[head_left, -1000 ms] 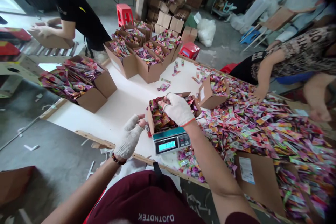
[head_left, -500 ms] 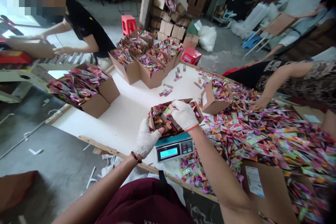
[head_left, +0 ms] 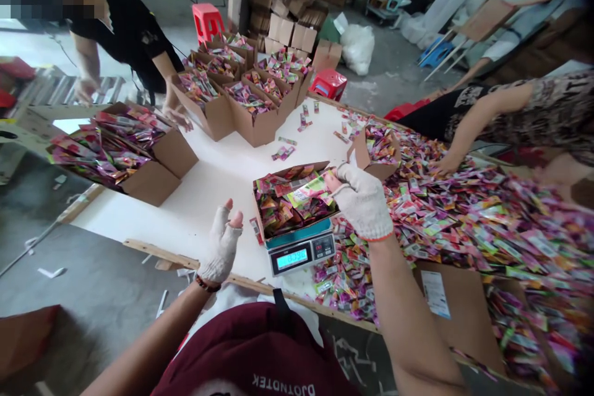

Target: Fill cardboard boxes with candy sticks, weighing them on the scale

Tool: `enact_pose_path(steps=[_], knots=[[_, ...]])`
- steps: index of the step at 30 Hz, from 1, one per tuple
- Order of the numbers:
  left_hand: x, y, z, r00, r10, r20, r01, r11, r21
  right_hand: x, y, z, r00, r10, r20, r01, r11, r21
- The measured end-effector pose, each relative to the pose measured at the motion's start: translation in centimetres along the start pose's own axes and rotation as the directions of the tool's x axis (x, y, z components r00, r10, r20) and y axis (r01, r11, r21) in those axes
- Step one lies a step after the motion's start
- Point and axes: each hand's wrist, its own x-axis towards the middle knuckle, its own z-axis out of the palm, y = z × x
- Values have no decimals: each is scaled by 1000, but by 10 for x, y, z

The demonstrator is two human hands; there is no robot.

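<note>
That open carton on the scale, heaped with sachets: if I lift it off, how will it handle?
The carton is thin cardboard with its flaps open, so its walls may flex; support it from below. It is heaped above the rim, so the sachets probably spill if it tips. The right hand pinches one sachet; they look light and slippery.

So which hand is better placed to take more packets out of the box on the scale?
Probably the right hand: it is at the box rim, already pinching a packet. The left hand is open, off to the side, touching nothing.
</note>
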Motion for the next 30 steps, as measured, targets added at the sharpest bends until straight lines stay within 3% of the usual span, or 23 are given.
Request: enact_pose_path(steps=[6, 25, 30], knots=[[-3, -5, 1, 995, -93, -22, 92, 995, -44, -4, 3, 1, 1000, 13, 18, -13, 1000, -3], [-6, 9, 18, 994, -106, 40, 108, 993, -55, -9, 2, 7, 997, 60, 42, -63, 997, 55], [-6, 17, 22, 994, -90, 61, 92, 996, -19, -6, 14, 6, 990, 90, 106, -85, 995, -49]])
